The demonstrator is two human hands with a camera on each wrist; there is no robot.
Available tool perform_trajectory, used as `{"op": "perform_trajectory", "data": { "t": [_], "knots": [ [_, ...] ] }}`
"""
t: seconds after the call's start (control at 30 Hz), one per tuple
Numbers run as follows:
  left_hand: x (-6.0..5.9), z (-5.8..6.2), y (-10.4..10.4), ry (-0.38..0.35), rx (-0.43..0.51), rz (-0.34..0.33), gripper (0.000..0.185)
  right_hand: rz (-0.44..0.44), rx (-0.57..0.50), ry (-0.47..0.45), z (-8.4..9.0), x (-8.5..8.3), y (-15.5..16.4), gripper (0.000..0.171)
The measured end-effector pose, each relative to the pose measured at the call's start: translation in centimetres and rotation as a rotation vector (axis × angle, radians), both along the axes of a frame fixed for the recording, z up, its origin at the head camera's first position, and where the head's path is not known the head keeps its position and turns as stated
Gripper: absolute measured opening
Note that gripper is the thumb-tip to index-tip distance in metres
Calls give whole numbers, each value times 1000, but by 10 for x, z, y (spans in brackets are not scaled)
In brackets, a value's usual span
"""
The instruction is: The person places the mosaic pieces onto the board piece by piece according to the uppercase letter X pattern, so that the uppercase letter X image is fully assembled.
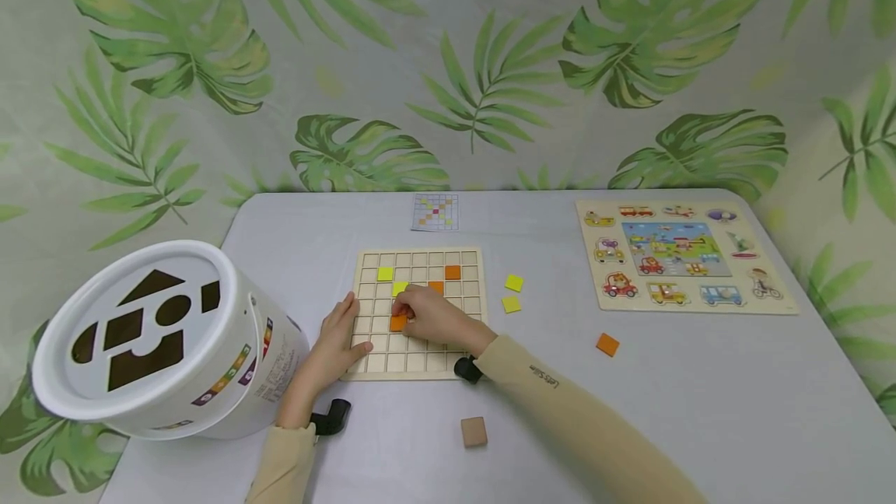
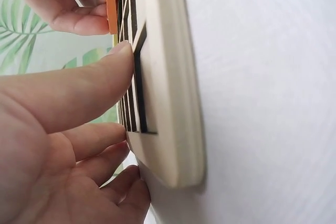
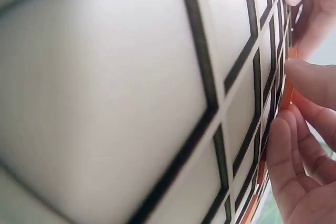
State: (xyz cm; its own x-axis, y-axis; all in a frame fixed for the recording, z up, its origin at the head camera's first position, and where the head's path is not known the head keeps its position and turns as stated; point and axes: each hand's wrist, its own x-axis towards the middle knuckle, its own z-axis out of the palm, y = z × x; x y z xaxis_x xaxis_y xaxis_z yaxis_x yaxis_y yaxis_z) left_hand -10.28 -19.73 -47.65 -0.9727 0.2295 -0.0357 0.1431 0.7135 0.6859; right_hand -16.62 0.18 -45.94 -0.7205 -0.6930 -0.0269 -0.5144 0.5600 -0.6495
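A pale wooden grid board (image 1: 420, 364) lies on the grey table (image 1: 700, 411). My right hand (image 1: 427, 316) pinches an orange square tile (image 1: 397, 323) down on a cell near the board's left middle; the tile (image 2: 111, 8) shows edge-on in the left wrist view and as an orange tile (image 3: 287, 95) in the right wrist view. My left hand (image 1: 343, 337) rests with straight fingers on the board's left edge (image 2: 173, 129). On the board lie two yellow tiles (image 1: 385, 274) and two more orange tiles (image 1: 452, 272).
A white shape-sorter bucket (image 1: 161, 341) stands at the left. Loose beside the board: two yellow tiles (image 1: 513, 283), an orange tile (image 1: 607, 344), a wooden cube (image 1: 474, 432). A pattern card (image 1: 435, 211) lies behind the board, a vehicle puzzle (image 1: 682, 255) at the right.
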Motion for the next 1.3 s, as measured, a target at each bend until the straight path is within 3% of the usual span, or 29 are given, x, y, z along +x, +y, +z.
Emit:
{"op": "perform_trajectory", "data": {
  "t": [0.3, 0.47, 0.57, 0.77, 1.03, 1.3],
  "knots": [
    [1, 1, 0, -21, 8, 1, 76, -3, 52, 18, 2, 1, -5, 21],
    [0, -1, 0, -24, 16, 3, 76, -34, -13, -51, 9, 1, 6, 19],
    [0, -2, 1, -28, 16, 9, 77, -46, -100, -78, 14, -3, 25, 18],
    [0, -3, 1, -40, 24, 15, 77, -111, -220, -45, 19, -12, 86, 19],
    [2, -1, 0, -68, 40, 20, 76, -267, -175, -45, 6, -11, 154, 21],
    [2, 0, -1, -61, 39, 12, 76, -218, -81, 4, -10, -7, 171, 23]
  ]
}}
